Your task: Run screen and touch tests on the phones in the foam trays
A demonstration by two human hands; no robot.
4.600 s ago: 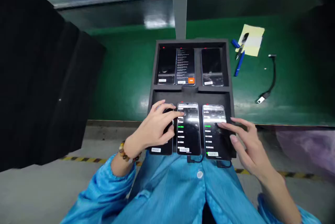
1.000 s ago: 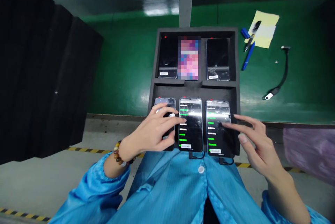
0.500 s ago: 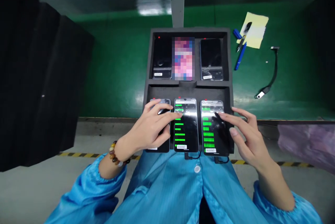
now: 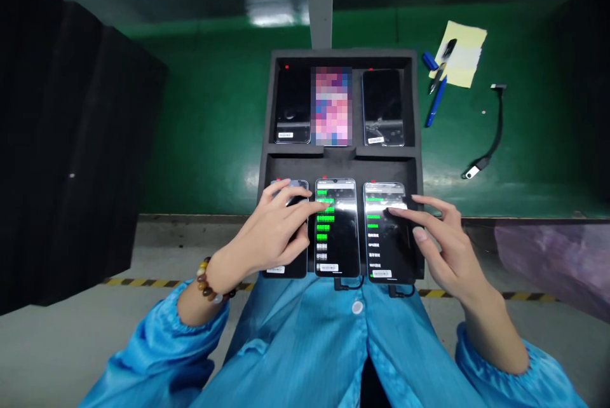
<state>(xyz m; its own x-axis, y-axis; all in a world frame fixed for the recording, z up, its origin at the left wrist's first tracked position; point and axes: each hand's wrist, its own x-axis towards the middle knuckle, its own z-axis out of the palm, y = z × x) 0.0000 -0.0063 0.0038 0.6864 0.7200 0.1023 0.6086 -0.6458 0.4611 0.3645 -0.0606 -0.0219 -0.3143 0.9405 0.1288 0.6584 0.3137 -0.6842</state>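
Note:
Three smartphones lie in a row along the near side of a black foam tray (image 4: 343, 168). My left hand (image 4: 274, 227) is open over the left phone (image 4: 290, 262), hiding much of it, and its index fingertip is at the screen of the middle phone (image 4: 340, 236). That screen lists lines of text, green above and white below. On the right, my right hand (image 4: 445, 239) is open, its index fingertip at the screen of the right phone (image 4: 393, 243), which shows a similar list. A short black cable end (image 4: 347, 284) sticks out below the middle phone, another (image 4: 400, 292) below the right one.
In the tray's far compartment lie a dark phone (image 4: 292, 106), a phone with a blurred colourful screen (image 4: 331, 106) and another dark phone (image 4: 382, 106). Right of the tray are yellow paper (image 4: 464, 55), a blue pen (image 4: 437, 102) and an adapter cable (image 4: 497, 131). Black stacks (image 4: 71, 141) stand left.
The lists on the middle and right screens have scrolled and now include white lines. My right index finger has shifted slightly left; my left hand stays nearly in place.

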